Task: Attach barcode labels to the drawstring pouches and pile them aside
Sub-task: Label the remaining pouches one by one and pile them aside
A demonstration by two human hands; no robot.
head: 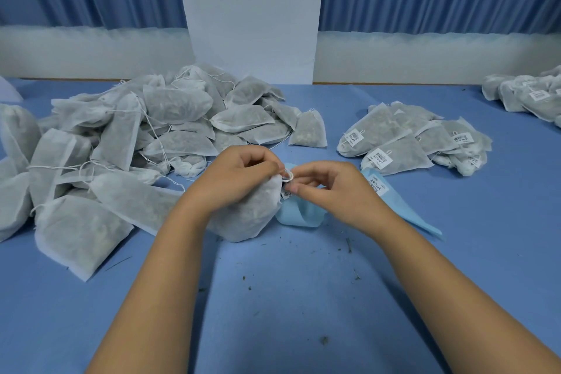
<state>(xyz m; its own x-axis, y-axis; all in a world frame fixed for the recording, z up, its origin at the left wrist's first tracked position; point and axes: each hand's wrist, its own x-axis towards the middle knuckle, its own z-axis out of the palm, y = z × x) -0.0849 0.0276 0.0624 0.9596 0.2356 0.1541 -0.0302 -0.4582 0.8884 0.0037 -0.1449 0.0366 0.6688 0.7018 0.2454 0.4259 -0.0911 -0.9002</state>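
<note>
The drawstring pouch (249, 212) lies in the middle of the blue table (288, 297), just below the two hands. It is a white, half-transparent fabric bag, full and rounded, and a grey-green dry filling shows through it. The neck is gathered and points to 1 o'clock.

The left hand (243, 173) has its fingers curled tightly around this neck. The right hand (331, 188) is narrow, and its thumb and fingers pinch a small barcode label (287, 193) at the neck. A white string loop (287, 174) stands between the two hands.

A light blue backing strip (400, 206) lies under the right hand and runs toward 4 o'clock. At 10 o'clock is a big pile of unlabelled pouches (136, 146). At 2 o'clock, well apart from it, is a smaller pile of labelled pouches (416, 140). Dark crumbs (349, 244) lie on the table at 6 o'clock.
</note>
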